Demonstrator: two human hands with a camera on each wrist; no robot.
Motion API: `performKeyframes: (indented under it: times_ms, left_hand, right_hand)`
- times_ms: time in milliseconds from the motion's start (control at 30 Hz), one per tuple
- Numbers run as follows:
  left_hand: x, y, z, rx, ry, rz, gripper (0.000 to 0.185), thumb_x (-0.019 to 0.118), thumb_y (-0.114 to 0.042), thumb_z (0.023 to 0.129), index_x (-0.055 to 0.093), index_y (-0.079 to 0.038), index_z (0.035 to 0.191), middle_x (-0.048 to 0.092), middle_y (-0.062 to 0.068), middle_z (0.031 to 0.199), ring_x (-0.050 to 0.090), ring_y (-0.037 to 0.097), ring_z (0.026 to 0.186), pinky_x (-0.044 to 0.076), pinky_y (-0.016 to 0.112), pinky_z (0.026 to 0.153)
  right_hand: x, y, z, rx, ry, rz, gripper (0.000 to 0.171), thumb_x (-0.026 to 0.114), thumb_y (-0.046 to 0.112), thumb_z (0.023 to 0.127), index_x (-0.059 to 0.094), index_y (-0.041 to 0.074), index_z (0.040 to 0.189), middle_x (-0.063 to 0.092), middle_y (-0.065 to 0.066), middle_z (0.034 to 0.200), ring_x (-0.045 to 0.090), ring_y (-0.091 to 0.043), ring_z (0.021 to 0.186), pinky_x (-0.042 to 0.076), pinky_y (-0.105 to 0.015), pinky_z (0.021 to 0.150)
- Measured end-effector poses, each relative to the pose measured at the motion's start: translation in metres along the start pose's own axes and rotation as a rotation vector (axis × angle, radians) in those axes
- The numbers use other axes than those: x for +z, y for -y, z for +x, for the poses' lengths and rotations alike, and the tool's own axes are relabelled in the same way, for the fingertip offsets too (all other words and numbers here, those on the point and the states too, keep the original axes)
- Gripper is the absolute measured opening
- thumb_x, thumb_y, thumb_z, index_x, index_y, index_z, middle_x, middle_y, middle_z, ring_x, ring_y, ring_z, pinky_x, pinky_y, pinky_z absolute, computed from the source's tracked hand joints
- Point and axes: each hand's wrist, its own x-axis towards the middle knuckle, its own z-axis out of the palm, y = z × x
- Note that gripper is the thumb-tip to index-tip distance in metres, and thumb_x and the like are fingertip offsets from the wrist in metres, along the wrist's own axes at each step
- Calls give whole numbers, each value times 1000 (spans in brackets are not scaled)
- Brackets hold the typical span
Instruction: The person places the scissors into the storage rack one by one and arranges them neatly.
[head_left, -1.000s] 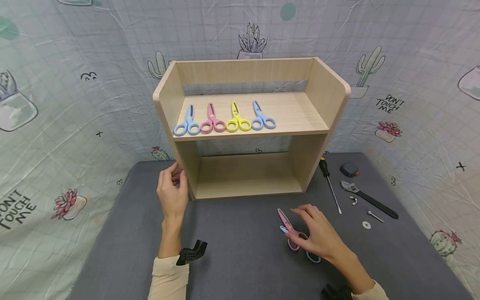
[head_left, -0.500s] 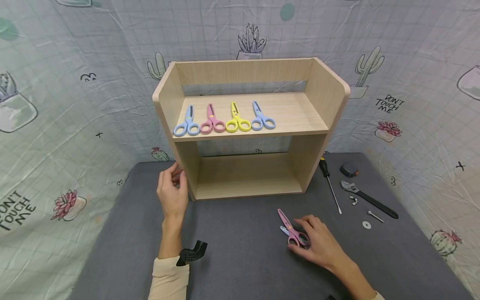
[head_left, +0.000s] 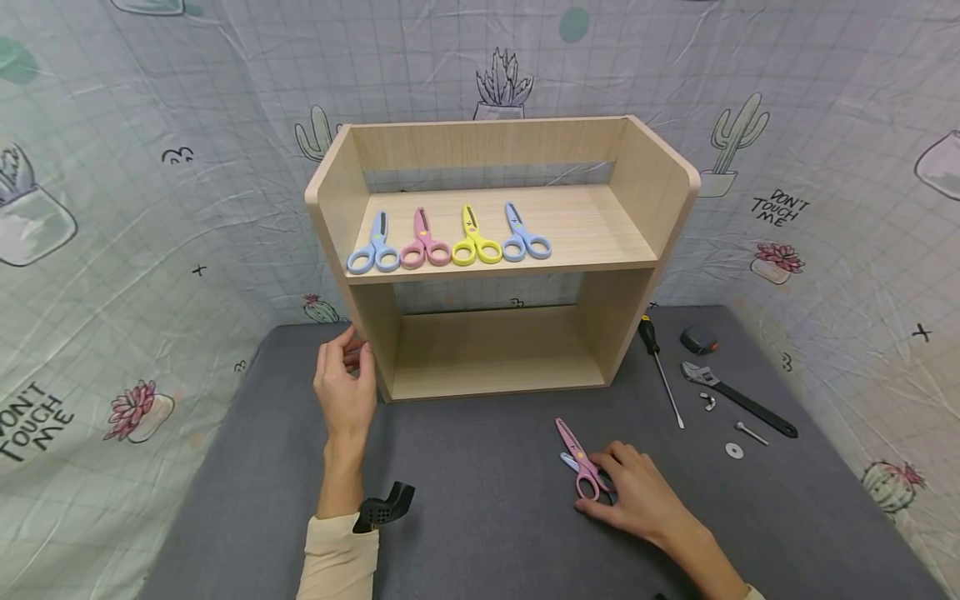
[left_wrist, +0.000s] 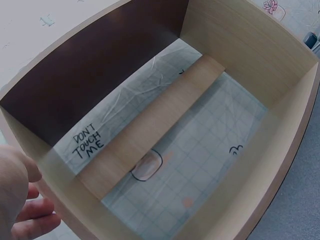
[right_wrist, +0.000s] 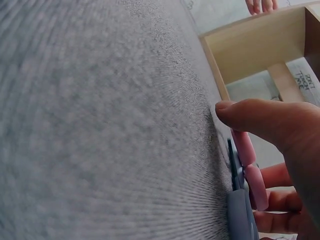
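Observation:
Pink scissors [head_left: 571, 442] lie across blue scissors [head_left: 570, 462] on the grey table in front of the shelf. My right hand [head_left: 637, 496] pinches the pink handles between thumb and fingers. In the right wrist view, the thumb is near the pink handle [right_wrist: 256, 187], with the blue handle [right_wrist: 240, 215] beneath. Much of the blue pair is hidden by the hand. At the wooden shelf's [head_left: 487, 350] left side, my left hand [head_left: 345, 387] has its fingertips against the outer panel and grips nothing. Blue [head_left: 373, 250], pink [head_left: 425, 246], yellow [head_left: 476, 242] and blue scissors [head_left: 527, 240] stand in a row on the upper board.
Right of the shelf lie a screwdriver [head_left: 651, 337], a tape measure [head_left: 698, 339] and an adjustable wrench [head_left: 738, 400]. Nearer are a wing nut [head_left: 708, 402], a bolt [head_left: 750, 432] and a washer [head_left: 734, 451]. A printed sheet [head_left: 187, 100] hangs behind and along both sides.
My right hand has lowered toward me along the pink scissors, and its thumb and fingers have closed in on the handles. The left hand and the shelf have stayed put.

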Motion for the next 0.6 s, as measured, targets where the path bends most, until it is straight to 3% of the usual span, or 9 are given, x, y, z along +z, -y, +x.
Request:
performKeyframes:
  times_ms: [233,600]
  left_hand:
    - [0,0,0,3,1,-2,29,62,-6,97,64,6,123,64,24,103,65,33,77,46,7,70]
    - [1,2,0,13,-2,-16,29,62,-6,97,64,5,124,64,24,103,64,32,77,45,6,71]
  right_hand:
    - [0,0,0,-7,-9,-7,55,83,57,69,73,16,104,54,11,93,52,-9,88,46,-34,77]
    - [0,0,4,-60,-154,24,50,87,47,62,71,14,96,55,8,88,50,-7,83,47,-30,71]
